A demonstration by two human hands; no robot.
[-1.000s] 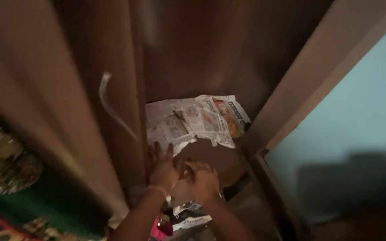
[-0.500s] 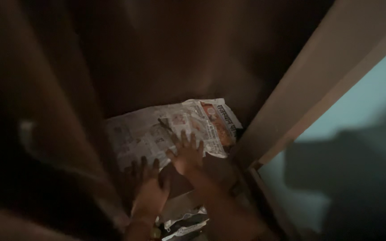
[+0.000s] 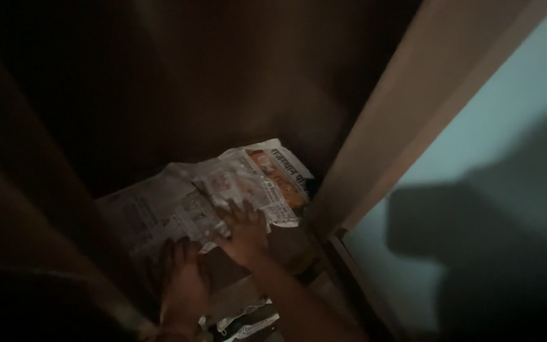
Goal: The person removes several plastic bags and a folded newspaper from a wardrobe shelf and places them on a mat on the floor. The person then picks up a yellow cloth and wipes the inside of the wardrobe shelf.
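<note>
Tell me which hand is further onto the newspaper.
The right hand: its fingers lie flat on the newspaper near the orange picture. The left hand sits nearer, only at the sheet's front edge.

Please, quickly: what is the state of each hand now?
Left hand: open, palm down, flat on the newspaper, holding nothing.
Right hand: open, fingers spread, pressing on the newspaper, holding nothing.

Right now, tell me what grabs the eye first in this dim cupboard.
The crumpled newspaper lining the shelf stands out, pale against the dark wood. Both hands press flat on it: the right hand near its front edge, the left hand lower left. A pale blue wall glows at right.
</note>
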